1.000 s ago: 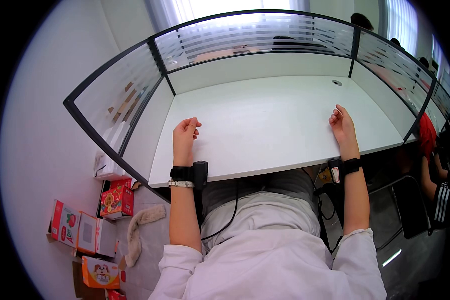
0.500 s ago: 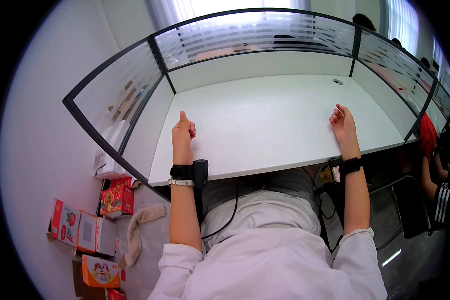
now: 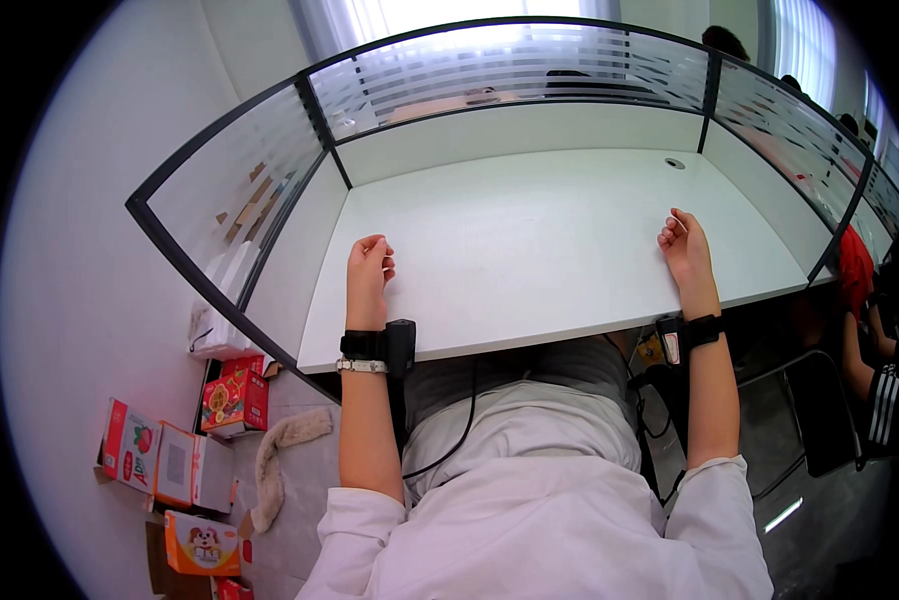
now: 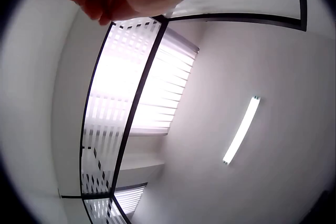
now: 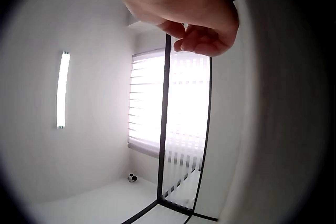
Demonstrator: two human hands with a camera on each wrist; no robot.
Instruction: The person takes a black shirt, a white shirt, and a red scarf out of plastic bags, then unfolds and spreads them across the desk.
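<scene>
Right in front of the person [image 3: 540,510] is a big white desk [image 3: 530,230], with low walls [image 3: 520,130] at its back and sides. The left hand [image 3: 369,275] is over its left part, and the right hand [image 3: 686,258] is over its right part. On both hands, the fingers curl in loosely. I can't tell if any fingertips touch each other.

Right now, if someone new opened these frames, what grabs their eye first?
Probably the big white desk filling the middle, with the left hand and right hand over its near part, well apart, fingers loosely curled and holding nothing visible. Next, the bright cartons on the floor at lower left: a red box and an orange box with a cartoon dog.
</scene>
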